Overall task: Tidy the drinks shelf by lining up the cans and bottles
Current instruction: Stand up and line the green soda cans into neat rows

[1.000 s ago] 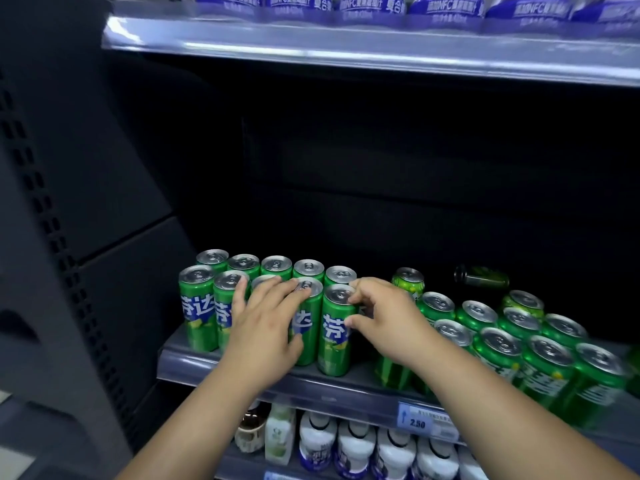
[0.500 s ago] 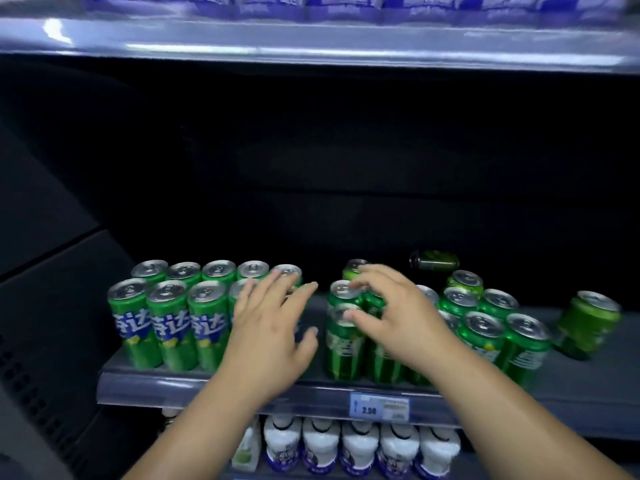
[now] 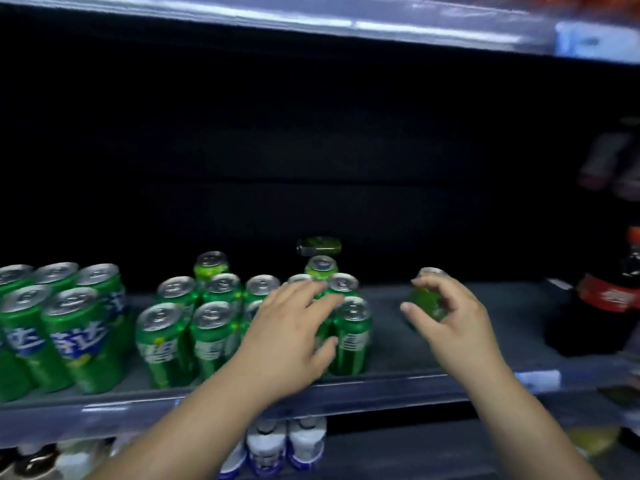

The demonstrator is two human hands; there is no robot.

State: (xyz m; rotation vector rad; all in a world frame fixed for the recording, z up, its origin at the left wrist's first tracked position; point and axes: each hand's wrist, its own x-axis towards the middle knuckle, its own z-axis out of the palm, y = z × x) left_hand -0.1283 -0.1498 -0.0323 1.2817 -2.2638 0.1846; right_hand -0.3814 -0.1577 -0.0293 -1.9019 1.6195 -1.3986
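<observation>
Green soda cans stand on a dark shelf (image 3: 398,393). A tidy group with blue labels (image 3: 69,334) fills the far left. A looser cluster (image 3: 211,327) sits in the middle, and one can lies on its side (image 3: 318,246) at the back. My left hand (image 3: 287,334) hovers over the right part of this cluster, fingers spread, holding nothing. To the right, apart from the others, a lone green can (image 3: 424,299) tilts on the shelf. My right hand (image 3: 450,317) curls around it, thumb on its left side and fingers over its top and right side.
A dark cola bottle with a red label (image 3: 609,299) stands at the shelf's right end. Bare shelf lies between it and the lone can. White bottles (image 3: 287,445) line the shelf below. An upper shelf edge (image 3: 311,22) runs overhead.
The view has swung right. My right hand left the middle cluster and reached right to the lone tilted can. My left hand moved from the left group onto the middle cluster.
</observation>
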